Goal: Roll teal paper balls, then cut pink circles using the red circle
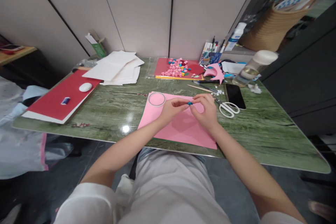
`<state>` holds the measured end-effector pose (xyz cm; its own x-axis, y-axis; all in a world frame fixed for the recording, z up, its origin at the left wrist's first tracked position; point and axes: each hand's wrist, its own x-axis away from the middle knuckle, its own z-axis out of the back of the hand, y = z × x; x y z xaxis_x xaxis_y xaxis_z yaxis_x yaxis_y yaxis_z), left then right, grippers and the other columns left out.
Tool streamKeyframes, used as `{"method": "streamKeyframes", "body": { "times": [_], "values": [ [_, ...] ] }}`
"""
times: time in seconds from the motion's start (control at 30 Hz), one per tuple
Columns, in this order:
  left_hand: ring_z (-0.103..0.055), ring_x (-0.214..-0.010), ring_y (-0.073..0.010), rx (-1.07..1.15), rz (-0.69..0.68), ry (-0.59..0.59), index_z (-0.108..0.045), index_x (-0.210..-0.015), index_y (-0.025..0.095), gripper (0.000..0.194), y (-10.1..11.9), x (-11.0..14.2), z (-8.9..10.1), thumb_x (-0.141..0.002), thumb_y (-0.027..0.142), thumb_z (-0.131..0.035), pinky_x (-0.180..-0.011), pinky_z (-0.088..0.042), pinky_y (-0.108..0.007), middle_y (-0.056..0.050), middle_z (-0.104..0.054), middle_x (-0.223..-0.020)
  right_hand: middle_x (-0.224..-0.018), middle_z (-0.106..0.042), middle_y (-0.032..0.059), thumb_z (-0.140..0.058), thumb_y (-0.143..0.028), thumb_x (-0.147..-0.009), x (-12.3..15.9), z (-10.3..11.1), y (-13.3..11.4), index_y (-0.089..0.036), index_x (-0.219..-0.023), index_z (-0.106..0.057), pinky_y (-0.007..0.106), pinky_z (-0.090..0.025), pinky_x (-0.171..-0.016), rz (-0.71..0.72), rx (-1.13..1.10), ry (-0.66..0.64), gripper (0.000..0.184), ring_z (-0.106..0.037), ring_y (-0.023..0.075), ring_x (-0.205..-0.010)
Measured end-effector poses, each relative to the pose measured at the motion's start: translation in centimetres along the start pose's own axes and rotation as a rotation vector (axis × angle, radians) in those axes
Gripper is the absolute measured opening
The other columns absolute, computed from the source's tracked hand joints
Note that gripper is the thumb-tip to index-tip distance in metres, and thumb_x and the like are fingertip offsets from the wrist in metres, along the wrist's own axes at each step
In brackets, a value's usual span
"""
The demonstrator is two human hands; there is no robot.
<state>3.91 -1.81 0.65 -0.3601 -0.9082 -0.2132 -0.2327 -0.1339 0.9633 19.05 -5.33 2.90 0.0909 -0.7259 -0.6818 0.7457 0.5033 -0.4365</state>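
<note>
Between the fingertips of both hands is a small blue folded-looking piece (189, 103), above a pink paper sheet (181, 131). My left hand (173, 108) pinches it from the left, thumb and fingers closed. From the right, my right hand (206, 112) pinches it too, its fingers curled over. The piece is too small and too covered to tell its exact shape. A round clear ring-like lid or tape roll (156, 99) lies on the sheet's upper left corner. White-handled scissors (229, 109) rest just right of my right hand.
A pile of small pink, blue and yellow pieces (177, 67) lies on red paper at the back. A black phone (235, 96) and an upright bottle (250, 70) stand right. White sheets (112, 64), a red sheet (57, 99) and a white mouse-like object (85, 87) lie left.
</note>
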Motion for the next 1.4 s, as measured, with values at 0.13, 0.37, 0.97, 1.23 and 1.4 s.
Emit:
{"method": "streamKeyframes", "body": {
  "times": [0.13, 0.37, 0.97, 1.23, 1.4],
  "values": [
    [-0.061, -0.08, -0.0161, -0.194, -0.063, 0.013, -0.066, -0.084, 0.014, 0.021, 0.4, 0.1, 0.1, -0.067, 0.026, -0.063, -0.075, -0.046, -0.03, -0.008, -0.067, -0.086, -0.091, -0.058, 0.0039, -0.058, -0.025, -0.072, 0.1, 0.2, 0.3, -0.021, -0.079, -0.058, 0.04, -0.033, -0.08, 0.054, 0.078, -0.041, 0.008, -0.049, 0.0219, -0.09],
    [-0.06, -0.078, -0.0143, -0.533, -0.207, 0.024, -0.067, -0.084, 0.018, 0.016, 2.0, 0.6, 0.2, -0.07, 0.02, -0.059, -0.075, -0.046, -0.028, -0.004, -0.068, -0.082, -0.092, -0.06, 0.0038, -0.06, -0.025, -0.071, 0.0, 0.5, 0.7, -0.023, -0.083, -0.061, 0.042, -0.028, -0.082, 0.161, 0.192, -0.044, 0.013, -0.048, 0.023, -0.093],
    [-0.059, -0.085, -0.0147, -0.605, -0.312, -0.004, -0.065, -0.088, 0.019, 0.018, 2.1, 0.9, 0.0, -0.072, 0.017, -0.056, -0.08, -0.043, -0.029, -0.003, -0.066, -0.088, -0.088, -0.063, 0.0021, -0.06, -0.024, -0.069, 0.0, 0.8, 0.9, -0.022, -0.078, -0.058, 0.041, -0.027, -0.081, 0.255, 0.248, -0.008, 0.009, -0.05, 0.0216, -0.088],
    [-0.058, -0.085, -0.0146, -0.453, -0.225, -0.031, -0.063, -0.091, 0.018, 0.02, 2.5, 1.2, -0.4, -0.073, 0.019, -0.055, -0.08, -0.044, -0.029, -0.004, -0.065, -0.09, -0.088, -0.062, 0.0011, -0.06, -0.024, -0.07, 0.2, 0.7, 1.3, -0.023, -0.079, -0.058, 0.042, -0.028, -0.082, 0.31, 0.294, 0.037, 0.01, -0.051, 0.0204, -0.087],
    [-0.058, -0.089, -0.0155, -0.289, -0.152, -0.058, -0.064, -0.092, 0.017, 0.02, 1.5, 0.7, -0.2, -0.077, 0.026, -0.053, -0.081, -0.043, -0.029, -0.006, -0.064, -0.094, -0.088, -0.063, 0.001, -0.059, -0.025, -0.07, 0.1, 0.7, 1.4, -0.023, -0.079, -0.057, 0.041, -0.027, -0.082, 0.303, 0.323, 0.038, 0.009, -0.05, 0.0205, -0.087]
  ]
}}
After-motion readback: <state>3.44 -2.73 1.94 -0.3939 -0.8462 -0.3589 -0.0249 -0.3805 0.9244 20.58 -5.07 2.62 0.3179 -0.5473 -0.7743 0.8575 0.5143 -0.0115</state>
